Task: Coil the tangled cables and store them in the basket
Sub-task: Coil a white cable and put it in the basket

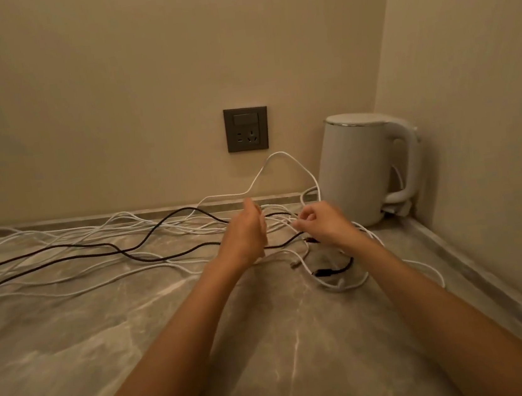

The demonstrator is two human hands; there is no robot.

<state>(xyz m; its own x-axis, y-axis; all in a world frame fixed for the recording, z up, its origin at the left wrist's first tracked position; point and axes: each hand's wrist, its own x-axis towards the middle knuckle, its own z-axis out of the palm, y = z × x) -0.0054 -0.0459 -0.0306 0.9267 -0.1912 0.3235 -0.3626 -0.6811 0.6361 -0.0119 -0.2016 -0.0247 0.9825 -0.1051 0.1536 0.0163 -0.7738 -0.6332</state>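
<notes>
"Cables [280, 220]: where do they lie?"

"Sprawled over the marble counter [107, 348], white cables [280, 153] and black cables [162, 259] crossing each other, thickest between the person's hands, near the white kettle [358, 169]. One white loop rears up against the wall under the socket [247, 128]."

"And the hands?"

"The right hand [322, 223] has its fingers curled, pinching a white strand above the counter. The left hand [247, 232] stands edge-on beside it, fingers reaching forward nearly straight, released, at the tangle."

"Does the left touch a strand?"

"That cannot be told; the hand hides it."
</notes>
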